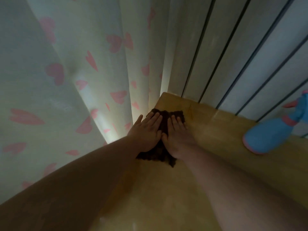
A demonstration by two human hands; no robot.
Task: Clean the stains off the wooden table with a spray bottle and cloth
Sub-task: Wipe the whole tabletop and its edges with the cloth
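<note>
Dark brown cloth [164,117] lies at the far left corner of the wooden counter [216,134]. Left hand [146,132] and right hand [178,135] press it flat, fingers straight, side by side. Blue spray bottle [273,132] stands well apart at right; no writing legible.

We find no writing, number or sign that we can read. The spray bottle [273,132] shows us only plain blue and pink, too blurred for any label, and the curtain [66,64] carries nothing but pink hearts.
</note>
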